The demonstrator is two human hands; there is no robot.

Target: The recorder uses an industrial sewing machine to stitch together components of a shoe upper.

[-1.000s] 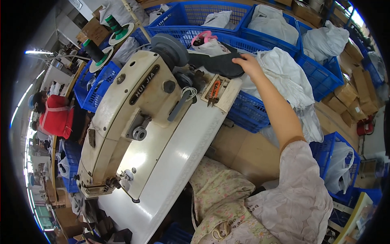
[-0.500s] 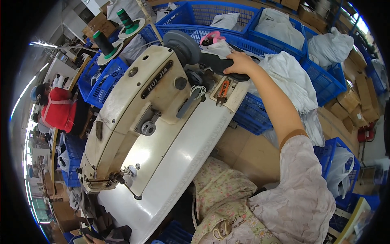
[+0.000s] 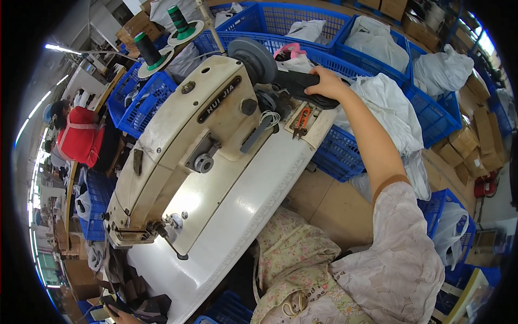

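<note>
A cream sewing machine (image 3: 178, 140) lies diagonally across a white table (image 3: 237, 227). Beyond its grey handwheel (image 3: 252, 59), at the far end of the table, my right hand (image 3: 327, 86) is closed over a stack of flat black pieces (image 3: 297, 83), thumb on the near side. Close by are small orange-handled snips (image 3: 303, 120) in a holder on the table. At the lower left, my left hand (image 3: 125, 317) shows only partly at the picture's edge. It is closed on a dark piece beside a heap of dark cut pieces (image 3: 145, 305).
Two thread spools (image 3: 147, 48) stand behind the machine. Blue crates (image 3: 302, 19) with white bags line the far side, and a white cloth bag (image 3: 386, 108) bulges beside my right forearm. Cardboard boxes (image 3: 480, 135) are stacked at right. A person in red (image 3: 81, 135) sits at far left.
The view has turned slightly, so the machine appears a little further right. My right hand stays on the black stack. More of my left hand shows at the lower left.
</note>
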